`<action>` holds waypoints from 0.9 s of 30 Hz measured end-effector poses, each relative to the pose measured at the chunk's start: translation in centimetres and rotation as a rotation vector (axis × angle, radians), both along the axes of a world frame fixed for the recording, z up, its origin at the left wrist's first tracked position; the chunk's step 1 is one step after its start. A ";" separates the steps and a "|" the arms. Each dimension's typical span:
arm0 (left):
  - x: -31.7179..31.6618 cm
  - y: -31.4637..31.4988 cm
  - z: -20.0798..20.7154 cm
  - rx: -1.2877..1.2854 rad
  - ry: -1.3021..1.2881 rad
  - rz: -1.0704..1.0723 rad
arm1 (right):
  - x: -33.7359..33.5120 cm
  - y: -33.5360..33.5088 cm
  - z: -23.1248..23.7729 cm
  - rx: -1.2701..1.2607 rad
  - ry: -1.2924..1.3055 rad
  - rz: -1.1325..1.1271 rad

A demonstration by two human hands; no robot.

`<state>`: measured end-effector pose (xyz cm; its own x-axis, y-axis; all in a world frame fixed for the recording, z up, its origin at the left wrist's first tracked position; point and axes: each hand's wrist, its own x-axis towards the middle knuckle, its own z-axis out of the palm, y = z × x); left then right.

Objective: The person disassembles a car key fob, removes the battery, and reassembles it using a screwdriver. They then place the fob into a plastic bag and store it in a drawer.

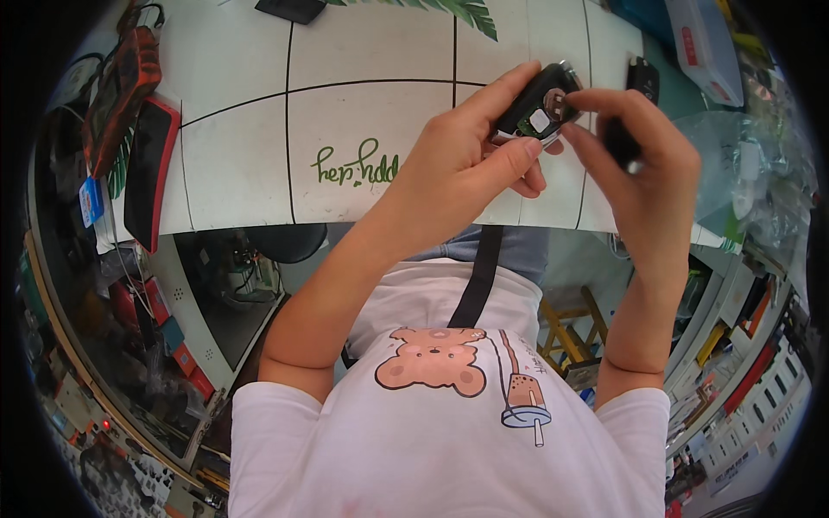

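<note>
Above the near edge of the white tabletop, my left hand [462,151] grips an opened black car key fob [523,105], tilted, with the thumb along its lower side. Inside the fob a green circuit board [525,126] with a pale square part shows, along with a round silver coin battery [555,104]. My right hand [661,147] is curled, its index fingertip and thumb at the battery's edge. A dark glossy piece [620,142], perhaps the fob's cover, sits within the curl of that hand; its full shape is hidden.
Another black key fob [640,76] lies beyond my right hand. At the left are a red-edged black tablet-like device [153,173] and an orange-and-black handheld device [125,95]. Clear plastic bags [751,173] and a translucent box [704,52] sit at the right. A black object [292,9] lies at the far edge.
</note>
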<state>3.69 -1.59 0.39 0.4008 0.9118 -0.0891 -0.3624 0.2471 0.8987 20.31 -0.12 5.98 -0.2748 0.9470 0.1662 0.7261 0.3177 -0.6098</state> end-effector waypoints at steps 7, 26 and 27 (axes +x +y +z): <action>-0.1 -0.4 -0.1 0.184 0.312 0.025 | -1.0 -0.2 0.0 0.010 -0.073 0.041; -1.4 1.1 1.3 0.356 0.580 -0.051 | -1.0 0.4 -0.2 -0.308 0.033 -0.010; -1.5 1.1 1.2 0.436 0.707 -0.014 | -1.2 0.3 -0.2 -0.325 0.048 -0.004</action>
